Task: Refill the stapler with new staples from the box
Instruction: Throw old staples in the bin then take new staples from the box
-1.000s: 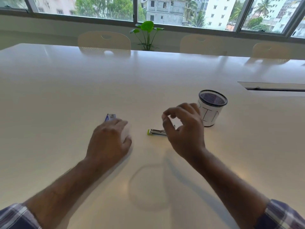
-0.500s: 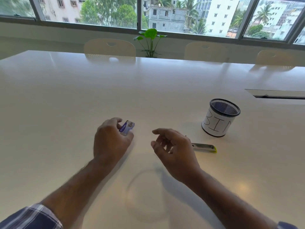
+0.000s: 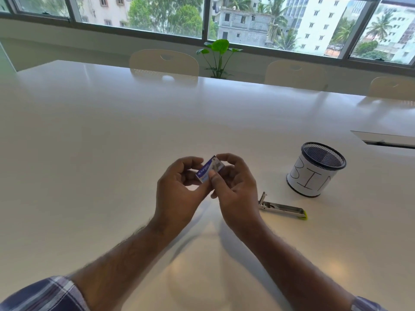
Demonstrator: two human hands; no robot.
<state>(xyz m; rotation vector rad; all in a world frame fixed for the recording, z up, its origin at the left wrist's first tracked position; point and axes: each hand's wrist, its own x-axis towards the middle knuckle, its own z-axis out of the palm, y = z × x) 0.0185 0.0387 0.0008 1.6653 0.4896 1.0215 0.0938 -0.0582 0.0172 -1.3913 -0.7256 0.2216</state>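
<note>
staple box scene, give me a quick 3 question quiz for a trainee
1. True or false: both hands hold the staple box.
2. Where does the stapler lie: A) in the bin, B) on the table, C) in the right hand?
3. Fill in: the mesh cup is labelled ____.

Key: 1 true, left hand and right hand both pinch it. 2 B, on the table near the cup. 3 BIN.

Just one view, worn on the head. Looks forward and down from close above the near edge of the white desk (image 3: 112, 153), both forearms reaching in from below, far chairs (image 3: 164, 61) and windows (image 3: 139, 16) up top.
</note>
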